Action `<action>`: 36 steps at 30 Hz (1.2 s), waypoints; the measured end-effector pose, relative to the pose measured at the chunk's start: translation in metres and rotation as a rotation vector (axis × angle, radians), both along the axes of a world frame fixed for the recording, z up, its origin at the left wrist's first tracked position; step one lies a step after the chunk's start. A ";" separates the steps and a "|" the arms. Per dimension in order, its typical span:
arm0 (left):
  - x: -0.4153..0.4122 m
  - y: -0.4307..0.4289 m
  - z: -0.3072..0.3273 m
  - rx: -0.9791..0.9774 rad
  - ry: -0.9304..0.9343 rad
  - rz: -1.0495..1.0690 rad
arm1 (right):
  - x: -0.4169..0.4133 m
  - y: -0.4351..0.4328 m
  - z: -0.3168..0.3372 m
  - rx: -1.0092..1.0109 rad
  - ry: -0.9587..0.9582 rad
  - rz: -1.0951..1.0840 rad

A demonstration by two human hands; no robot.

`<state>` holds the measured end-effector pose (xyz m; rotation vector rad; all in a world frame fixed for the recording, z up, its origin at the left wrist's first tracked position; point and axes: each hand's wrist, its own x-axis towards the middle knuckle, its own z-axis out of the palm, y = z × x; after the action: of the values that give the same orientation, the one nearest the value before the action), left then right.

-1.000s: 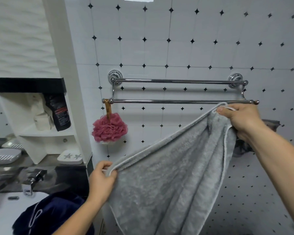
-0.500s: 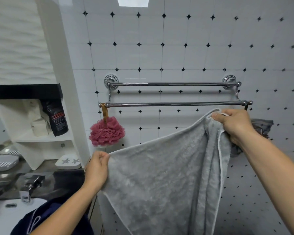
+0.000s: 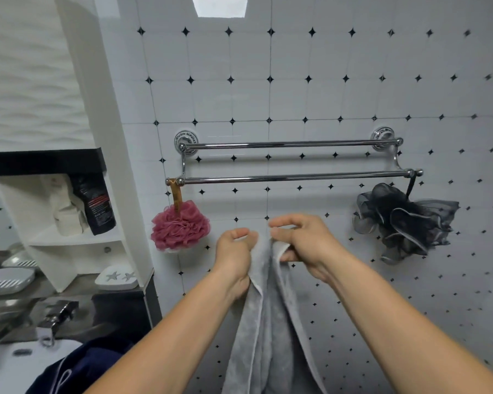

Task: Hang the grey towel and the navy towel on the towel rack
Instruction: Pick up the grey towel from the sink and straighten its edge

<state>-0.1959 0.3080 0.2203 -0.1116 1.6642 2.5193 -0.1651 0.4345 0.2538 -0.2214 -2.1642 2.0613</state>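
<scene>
Grey towel (image 3: 268, 331) | hanging vertically | both hands pinch top edge

You have no readable text in front of you. The dark bottle (image 3: 96, 204) on the white shelf (image 3: 77, 237) at the left of the frame carries a label with red and white print, but it is too blurred to read. The round mounts of the towel rack (image 3: 293, 175) bear lettering too small to read.

chrome towel rack (image 3: 293, 176) on tiled wall: both bars bare; pink pouf (image 3: 180, 226) hangs left end, grey pouf (image 3: 404, 220) right end
</scene>
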 end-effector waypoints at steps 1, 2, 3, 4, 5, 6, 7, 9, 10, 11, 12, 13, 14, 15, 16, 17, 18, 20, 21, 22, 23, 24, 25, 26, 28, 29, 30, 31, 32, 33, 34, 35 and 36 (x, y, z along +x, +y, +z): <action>0.003 0.000 0.004 0.042 -0.007 -0.029 | 0.002 -0.008 0.000 -0.032 0.015 0.058; 0.006 -0.001 0.007 0.090 -0.009 -0.064 | 0.004 -0.015 0.001 -0.058 0.033 0.096; 0.010 -0.004 0.010 0.146 -0.004 -0.099 | 0.006 -0.019 0.002 -0.081 0.054 0.116; 0.014 -0.007 0.013 0.210 0.008 -0.131 | 0.008 -0.021 0.004 -0.104 0.078 0.132; 0.018 -0.012 0.014 0.277 0.025 -0.164 | 0.009 -0.022 0.005 -0.122 0.103 0.156; 0.020 -0.018 0.015 0.335 0.043 -0.198 | 0.009 -0.023 0.005 -0.127 0.129 0.185; 0.023 -0.024 0.016 0.377 0.062 -0.229 | 0.010 -0.023 0.005 -0.104 0.153 0.211; 0.027 -0.033 0.018 0.409 0.097 -0.258 | 0.011 -0.027 0.004 0.019 0.197 0.231; 0.027 -0.038 0.018 0.403 0.107 -0.251 | 0.011 -0.030 0.003 0.091 0.219 0.234; 0.027 -0.042 0.019 0.382 0.106 -0.228 | 0.011 -0.034 0.003 0.163 0.239 0.229; 0.028 -0.046 0.021 0.349 0.100 -0.192 | 0.010 -0.038 0.003 0.230 0.260 0.212; 0.027 -0.050 0.023 0.305 0.095 -0.150 | 0.010 -0.042 0.004 0.285 0.278 0.185; 0.027 -0.054 0.025 0.254 0.094 -0.106 | 0.009 -0.045 0.003 0.323 0.287 0.153; 0.027 -0.056 0.026 0.204 0.099 -0.071 | 0.008 -0.048 0.003 0.344 0.293 0.122; 0.027 -0.058 0.027 0.166 0.109 -0.052 | 0.007 -0.051 0.003 0.360 0.302 0.095; 0.027 -0.059 0.027 0.147 0.122 -0.045 | 0.006 -0.052 0.003 0.389 0.321 0.075; 0.027 -0.060 0.027 0.145 0.133 -0.043 | 0.005 -0.054 0.003 0.438 0.351 0.057; 0.028 -0.062 0.027 0.157 0.151 -0.060 | 0.004 -0.054 0.004 0.528 0.410 0.003; 0.030 -0.062 0.028 0.171 0.161 -0.083 | 0.003 -0.053 0.006 0.543 0.427 -0.028; 0.033 -0.063 0.028 0.192 0.181 -0.112 | 0.002 -0.053 0.007 0.540 0.439 -0.051; 0.036 -0.063 0.028 0.210 0.219 -0.143 | 0.002 -0.052 0.008 0.532 0.449 -0.070; 0.039 -0.063 0.028 0.215 0.265 -0.176 | 0.002 -0.051 0.008 0.526 0.459 -0.084; 0.042 -0.063 0.027 0.207 0.305 -0.204 | 0.002 -0.051 0.009 0.518 0.466 -0.093; 0.044 -0.061 0.026 0.193 0.328 -0.221 | 0.003 -0.050 0.009 0.507 0.468 -0.096; 0.046 -0.058 0.024 0.159 0.342 -0.226 | 0.005 -0.048 0.008 0.491 0.464 -0.100; 0.046 -0.057 0.023 0.145 0.348 -0.218 | 0.005 -0.046 0.008 0.493 0.460 -0.099; 0.045 -0.055 0.023 0.129 0.358 -0.210 | 0.006 -0.045 0.007 0.500 0.454 -0.096; 0.045 -0.054 0.023 0.109 0.374 -0.207 | 0.006 -0.043 0.007 0.502 0.444 -0.088; 0.044 -0.054 0.023 0.083 0.398 -0.210 | 0.006 -0.039 0.006 0.492 0.436 -0.076; 0.042 -0.053 0.022 0.044 0.423 -0.210 | 0.005 -0.035 0.005 0.477 0.432 -0.056; 0.040 -0.053 0.021 -0.010 0.446 -0.196 | 0.005 -0.029 0.003 0.470 0.431 -0.030; 0.038 -0.052 0.021 -0.071 0.465 -0.164 | 0.005 -0.023 -0.001 0.477 0.427 0.004; 0.034 -0.051 0.020 -0.127 0.474 -0.121 | 0.006 -0.016 -0.006 0.489 0.422 0.052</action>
<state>-0.1615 0.2570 0.2403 0.6013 1.9166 2.4757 -0.1593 0.4181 0.2482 0.2988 -2.3103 1.3690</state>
